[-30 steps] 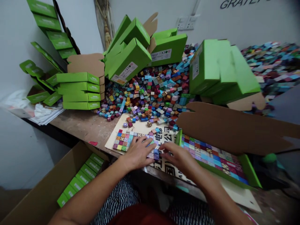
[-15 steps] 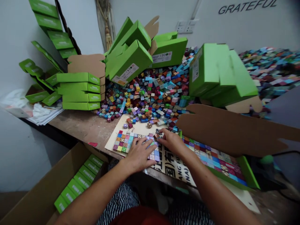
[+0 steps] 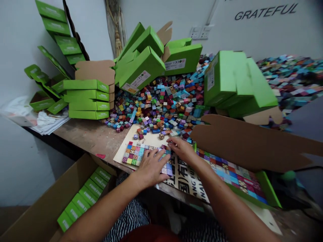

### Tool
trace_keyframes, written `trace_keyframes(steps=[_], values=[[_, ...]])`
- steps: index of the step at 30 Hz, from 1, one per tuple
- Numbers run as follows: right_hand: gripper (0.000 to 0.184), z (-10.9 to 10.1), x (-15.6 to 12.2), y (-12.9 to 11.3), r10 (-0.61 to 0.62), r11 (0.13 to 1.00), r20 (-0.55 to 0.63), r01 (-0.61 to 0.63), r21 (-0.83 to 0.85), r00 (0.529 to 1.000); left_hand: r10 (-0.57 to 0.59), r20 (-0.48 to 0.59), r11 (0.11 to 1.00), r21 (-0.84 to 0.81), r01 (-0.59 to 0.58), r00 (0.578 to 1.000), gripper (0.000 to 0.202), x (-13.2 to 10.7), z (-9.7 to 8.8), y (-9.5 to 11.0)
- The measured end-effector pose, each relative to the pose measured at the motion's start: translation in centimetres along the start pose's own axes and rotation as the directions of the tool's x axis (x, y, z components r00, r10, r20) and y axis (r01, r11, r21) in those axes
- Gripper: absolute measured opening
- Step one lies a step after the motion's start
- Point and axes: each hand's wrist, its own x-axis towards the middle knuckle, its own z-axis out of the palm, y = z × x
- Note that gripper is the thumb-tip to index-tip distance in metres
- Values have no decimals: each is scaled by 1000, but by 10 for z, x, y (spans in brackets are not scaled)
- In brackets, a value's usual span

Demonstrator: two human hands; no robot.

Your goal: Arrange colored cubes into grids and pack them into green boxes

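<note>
Head view looks down on a patchwork of small coloured cubes (image 3: 135,155) laid in a tight grid on a cream printed board (image 3: 148,134). The left hand (image 3: 150,169) lies open and flat, fingers spread, pressing on the right side of the grid. The right hand (image 3: 181,149) is partly curled, its fingertips (image 3: 169,141) at the grid's top right corner; the fingers hide whether they pinch a cube. Both hands cover part of the grid. Beyond the board lies a heap of loose cubes (image 3: 161,107), with stacked green boxes (image 3: 88,101) to its left. To the board's right, a brown cardboard flap (image 3: 242,141) overhangs a green tray (image 3: 267,188) filled with cubes. A cardboard carton (image 3: 42,201) holding more green boxes (image 3: 80,201) sits below the wooden workbench (image 3: 83,137), left of the board.
</note>
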Motion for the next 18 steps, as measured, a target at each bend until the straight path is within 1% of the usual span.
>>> trace_keyframes(steps=[2, 4, 7, 10, 13, 15, 18], values=[[25, 2, 9, -2, -26, 1000, 16, 27, -1, 1000, 39, -10, 999, -12, -39, 999, 69, 3, -1, 3], [23, 5, 17, -4, -63, 998, 69, 62, 12, 996, 77, -3, 997, -30, -77, 997, 69, 7, 0, 7], [21, 7, 23, -4, -103, 994, 123, 99, 42, 987, 74, -1, 996, -41, -74, 997, 63, 11, 3, 10], [16, 7, 22, -2, -115, 992, 124, 106, 74, 986, 63, -9, 997, -34, -63, 998, 59, 11, 6, 10], [13, 6, 20, 0, -103, 991, 92, 94, 100, 990, 57, -3, 998, -28, -57, 998, 58, 10, 6, 9], [13, 5, 22, 1, -84, 991, 45, 79, 109, 995, 49, 4, 999, -20, -49, 999, 59, 10, 5, 10], [26, -1, 27, 2, -35, 992, -84, 44, 115, 996, 48, 23, 999, -15, -47, 999, 60, 12, 6, 13]])
